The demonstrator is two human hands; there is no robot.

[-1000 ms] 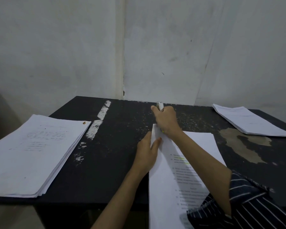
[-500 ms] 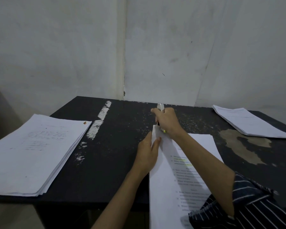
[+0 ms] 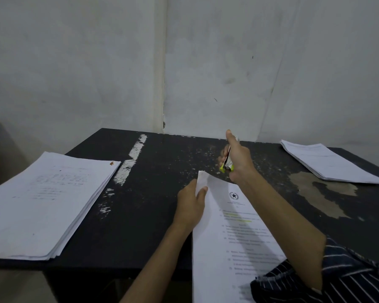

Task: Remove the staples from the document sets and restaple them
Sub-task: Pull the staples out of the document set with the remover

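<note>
Head-worn wide view looks forward and down over the table [image 3: 162, 226].

On the desk [image 3: 158, 226], at the left edge, a thick paper stack [image 3: 42, 204]; at the far right corner, a thinner stack [image 3: 328, 162], well apart from it. Between the two, at the near edge and overhanging it, a document set [image 3: 234, 237], with the left grip [image 3: 190, 206] pinching its left edge near the far corner. Just behind that corner, above the desk, the right grip [image 3: 239, 158] around a stapler [image 3: 228, 163], apart from the paper.
</note>
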